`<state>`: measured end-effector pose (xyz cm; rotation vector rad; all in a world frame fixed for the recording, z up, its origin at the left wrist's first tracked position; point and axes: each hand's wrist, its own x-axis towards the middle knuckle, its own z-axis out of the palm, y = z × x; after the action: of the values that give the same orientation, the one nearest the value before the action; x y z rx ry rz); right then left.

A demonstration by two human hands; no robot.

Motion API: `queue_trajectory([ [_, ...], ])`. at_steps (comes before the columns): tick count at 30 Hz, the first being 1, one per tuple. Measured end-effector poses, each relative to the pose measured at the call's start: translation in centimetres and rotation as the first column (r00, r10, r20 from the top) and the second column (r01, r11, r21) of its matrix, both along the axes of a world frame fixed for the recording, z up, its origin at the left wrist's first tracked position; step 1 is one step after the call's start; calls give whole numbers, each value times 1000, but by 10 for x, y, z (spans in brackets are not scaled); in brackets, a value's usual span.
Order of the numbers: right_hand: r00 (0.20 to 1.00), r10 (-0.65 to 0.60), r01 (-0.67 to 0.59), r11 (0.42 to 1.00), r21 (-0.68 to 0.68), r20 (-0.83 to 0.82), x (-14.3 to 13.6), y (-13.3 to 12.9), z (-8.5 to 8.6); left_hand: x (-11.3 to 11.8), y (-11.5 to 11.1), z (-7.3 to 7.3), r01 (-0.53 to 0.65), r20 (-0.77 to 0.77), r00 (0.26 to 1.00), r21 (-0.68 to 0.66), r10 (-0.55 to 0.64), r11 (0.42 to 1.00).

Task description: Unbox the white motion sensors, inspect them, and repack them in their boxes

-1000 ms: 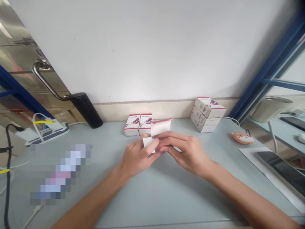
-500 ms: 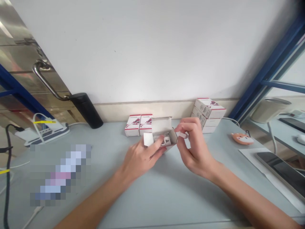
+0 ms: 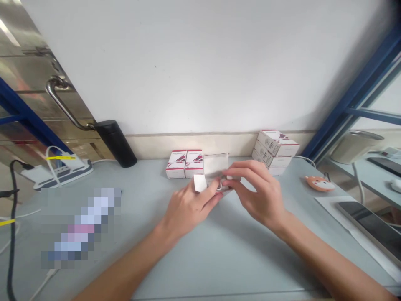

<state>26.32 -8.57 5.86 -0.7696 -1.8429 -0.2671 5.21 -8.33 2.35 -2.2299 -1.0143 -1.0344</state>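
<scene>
A small white cardboard box (image 3: 200, 184) lies on the desk with its top open, its lid (image 3: 216, 164) tipped back and a side flap standing out at the left. My left hand (image 3: 188, 209) is closed around the box from the left and front, thumb across the opening. Something white and dark lies inside, mostly covered by fingers. My right hand (image 3: 260, 190) is closed at the box's right end, thumb and fingertips together over the edge where the right flap is; the flap is largely hidden by the fingers.
Two matching boxes (image 3: 184, 163) stand behind, left of the lid. More are stacked (image 3: 275, 150) at back right. A black bottle (image 3: 115, 144) and power strip (image 3: 62, 169) are at left. An orange animal-face object (image 3: 319, 184) and a phone (image 3: 369, 225) lie right.
My right hand has moved left and inward, bringing the right flap over the box opening. My left hand keeps its hold on the box. The view has shifted slightly.
</scene>
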Motion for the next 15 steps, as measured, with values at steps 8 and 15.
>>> queue_trajectory([
  [8, 996, 85, -93, 950, -299, -39, 11, 7, 8, 0, 1, -3, 0, 29, 1000, -9, 0, 1000],
  [15, 979, 206, -188, 875, -446, -9, 18, 11, 10, -2, 4, -6, -12, 63, 998, -30, 14, 999],
])
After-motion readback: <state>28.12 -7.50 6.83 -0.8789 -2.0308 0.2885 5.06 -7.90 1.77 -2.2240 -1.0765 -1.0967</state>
